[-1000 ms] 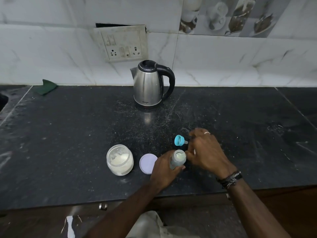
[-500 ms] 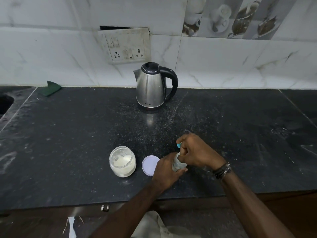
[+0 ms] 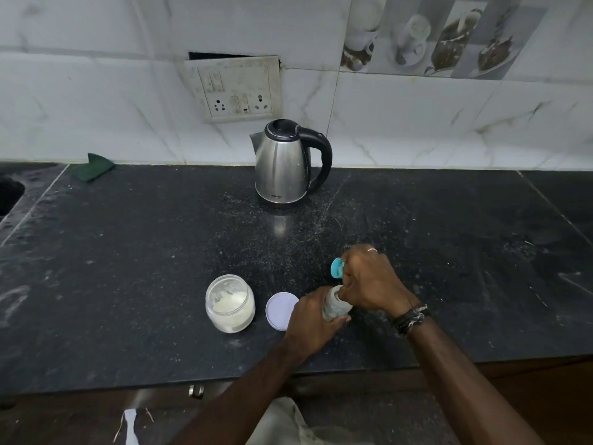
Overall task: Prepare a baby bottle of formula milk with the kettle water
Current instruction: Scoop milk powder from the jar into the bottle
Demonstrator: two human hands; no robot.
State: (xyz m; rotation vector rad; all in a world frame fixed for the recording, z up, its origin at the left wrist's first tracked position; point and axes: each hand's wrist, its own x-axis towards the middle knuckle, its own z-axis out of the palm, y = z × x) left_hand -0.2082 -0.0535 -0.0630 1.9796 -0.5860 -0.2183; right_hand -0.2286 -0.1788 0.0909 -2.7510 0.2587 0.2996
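Observation:
My left hand (image 3: 309,322) grips the clear baby bottle (image 3: 333,308), which stands upright near the counter's front edge. My right hand (image 3: 369,281) lies over the bottle's mouth, its fingers curled at the teal teat cap (image 3: 335,267) just behind the bottle. Only the cap's ring shows and the rest is hidden under the fingers. An open jar of white formula powder (image 3: 229,303) stands to the left, with its round white lid (image 3: 279,311) flat beside it. The steel kettle (image 3: 284,162) stands at the back against the wall, handle to the right.
The black stone counter (image 3: 128,252) is dusted with powder in front of the kettle. A green scrub pad (image 3: 93,167) lies at the back left, and a sink edge (image 3: 9,194) shows at the far left. A switch and socket plate (image 3: 236,89) sits on the wall above the kettle.
My right hand has moved left from beside the bottle, over the bottle's mouth and onto the teal cap. My left hand has kept its hold on the bottle.

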